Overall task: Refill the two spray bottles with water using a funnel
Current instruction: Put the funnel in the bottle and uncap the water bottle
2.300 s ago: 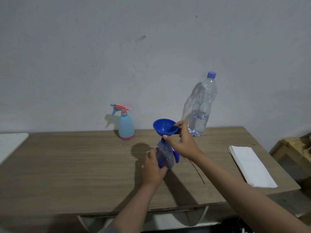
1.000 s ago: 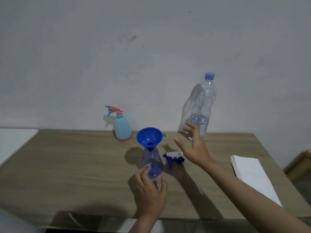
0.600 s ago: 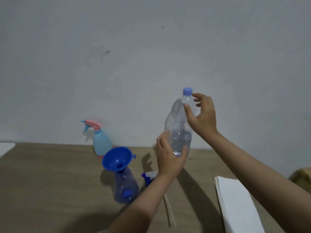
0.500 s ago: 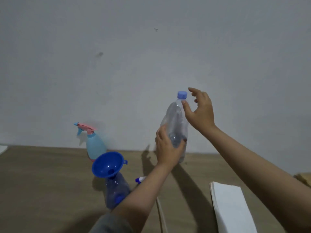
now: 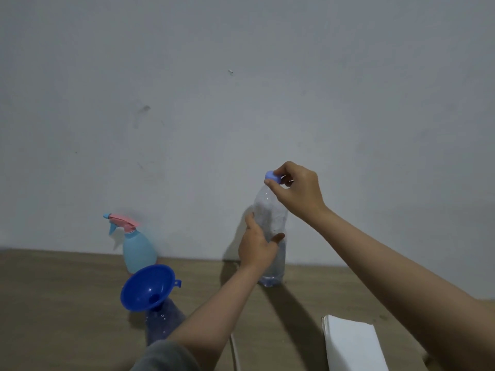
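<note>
Upright by the wall: light-blue plastic spray bottle with pink trigger [image 5: 139,249]. Nearer: clear bluish headless spray bottle [image 5: 163,324] topped by blue plastic funnel [image 5: 147,287].

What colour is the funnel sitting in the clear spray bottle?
The funnel is solid dark blue, seen clearly in the head view.

The lower body of the clear blue-tinted spray bottle [image 5: 164,324] is hidden behind the person's left forearm and grey sleeve [image 5: 167,356], which the bottom edge cuts off. The base of the light blue spray bottle with pink trigger head [image 5: 139,249] sits behind the blue plastic funnel [image 5: 147,287]. The stack of white paper [image 5: 353,346] runs out of the bottom edge. The left hand [image 5: 255,246] covers part of the clear plastic water bottle [image 5: 272,236]; its water level cannot be made out. The right hand [image 5: 298,192] hides part of the blue cap [image 5: 272,176].
</note>
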`<state>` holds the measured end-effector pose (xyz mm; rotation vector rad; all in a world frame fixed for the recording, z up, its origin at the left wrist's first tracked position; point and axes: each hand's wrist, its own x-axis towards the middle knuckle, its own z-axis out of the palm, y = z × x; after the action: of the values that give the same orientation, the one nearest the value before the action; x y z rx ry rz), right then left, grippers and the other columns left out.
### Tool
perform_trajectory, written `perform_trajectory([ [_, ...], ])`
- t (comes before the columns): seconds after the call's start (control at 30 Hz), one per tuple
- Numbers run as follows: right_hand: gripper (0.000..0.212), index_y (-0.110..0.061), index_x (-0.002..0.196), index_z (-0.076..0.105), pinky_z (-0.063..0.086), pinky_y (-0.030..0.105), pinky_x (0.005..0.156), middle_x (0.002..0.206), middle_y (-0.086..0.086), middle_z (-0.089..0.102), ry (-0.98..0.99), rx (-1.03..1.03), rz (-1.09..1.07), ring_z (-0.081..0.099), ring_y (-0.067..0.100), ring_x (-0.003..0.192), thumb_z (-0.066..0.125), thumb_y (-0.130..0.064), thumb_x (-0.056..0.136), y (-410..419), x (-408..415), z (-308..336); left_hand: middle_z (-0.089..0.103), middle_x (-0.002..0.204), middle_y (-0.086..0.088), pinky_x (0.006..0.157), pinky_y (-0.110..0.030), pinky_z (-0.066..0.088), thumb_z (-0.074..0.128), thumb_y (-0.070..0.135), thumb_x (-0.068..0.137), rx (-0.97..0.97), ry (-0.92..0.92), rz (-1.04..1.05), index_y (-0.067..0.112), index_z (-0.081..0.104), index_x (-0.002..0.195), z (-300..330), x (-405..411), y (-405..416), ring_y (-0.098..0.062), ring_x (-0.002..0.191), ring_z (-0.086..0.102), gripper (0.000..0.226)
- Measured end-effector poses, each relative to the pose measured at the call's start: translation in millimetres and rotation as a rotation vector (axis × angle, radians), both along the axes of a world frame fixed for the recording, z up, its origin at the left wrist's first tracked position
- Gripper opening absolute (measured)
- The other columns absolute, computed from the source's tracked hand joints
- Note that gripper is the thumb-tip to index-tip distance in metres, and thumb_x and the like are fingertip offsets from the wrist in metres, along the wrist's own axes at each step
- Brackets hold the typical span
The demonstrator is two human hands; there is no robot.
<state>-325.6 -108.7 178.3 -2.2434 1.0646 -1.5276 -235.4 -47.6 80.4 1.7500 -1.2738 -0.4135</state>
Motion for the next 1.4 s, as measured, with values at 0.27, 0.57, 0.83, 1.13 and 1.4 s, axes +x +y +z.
perform_trajectory([
  [0.27, 0.016, -0.007, 0.078, 0.067, 0.054, 0.034, 0.062, 0.074, 0.001, 0.067, -0.140, -0.051, -0.004, 0.061, 0.017, 0.065, 0.079, -0.016, 0.073, 63, -8, 11, 0.057, 0.121, 0.007, 0.070, -0.022, 0.046, 0.078, 0.042, 0.072, -0.019, 0.082, -0.089, 0.027, 0.029, 0.129, 17, 7, 71, -0.014, 0.100, 0.057, 0.077],
  [0.57, 0.020, -0.008, 0.076, 0.066, 0.055, 0.034, 0.062, 0.073, -0.002, 0.066, -0.114, -0.026, 0.003, 0.059, 0.012, 0.065, 0.081, -0.018, 0.072, 133, -17, -4, 0.060, 0.112, 0.007, 0.056, -0.005, 0.039, 0.083, 0.039, 0.066, 0.022, 0.082, -0.141, 0.024, 0.035, 0.123, 8, 5, 147, -0.009, 0.093, 0.059, 0.076],
  [0.83, 0.035, -0.009, 0.065, 0.063, 0.054, 0.027, 0.071, 0.068, 0.001, 0.069, -0.074, 0.075, -0.038, 0.064, 0.018, 0.069, 0.088, -0.034, 0.062, 156, -16, 11, 0.061, 0.116, 0.007, 0.060, -0.011, 0.041, 0.079, 0.046, 0.069, 0.003, 0.012, -0.151, 0.026, 0.032, 0.126, 3, 6, 168, -0.012, 0.095, 0.060, 0.077],
  [1.13, 0.023, -0.008, 0.074, 0.061, 0.055, 0.043, 0.082, 0.084, 0.018, 0.071, -0.107, 0.447, 0.272, 0.068, 0.029, 0.082, 0.083, -0.005, 0.069, 150, -37, 23, 0.059, 0.122, 0.002, 0.073, -0.019, 0.042, 0.077, 0.039, 0.073, -0.009, 0.024, -0.192, 0.023, 0.032, 0.131, 0, 6, 171, -0.016, 0.106, 0.059, 0.075],
  [1.4, 0.040, -0.017, 0.093, 0.063, 0.052, 0.025, 0.070, 0.085, -0.004, 0.069, 0.316, 0.420, 0.097, 0.065, 0.010, 0.078, 0.084, -0.039, 0.067, 152, -37, 47, 0.057, 0.127, 0.001, 0.077, -0.021, 0.046, 0.078, 0.042, 0.072, -0.011, 0.043, -0.200, 0.024, 0.029, 0.134, -2, 6, 171, -0.018, 0.110, 0.058, 0.080],
])
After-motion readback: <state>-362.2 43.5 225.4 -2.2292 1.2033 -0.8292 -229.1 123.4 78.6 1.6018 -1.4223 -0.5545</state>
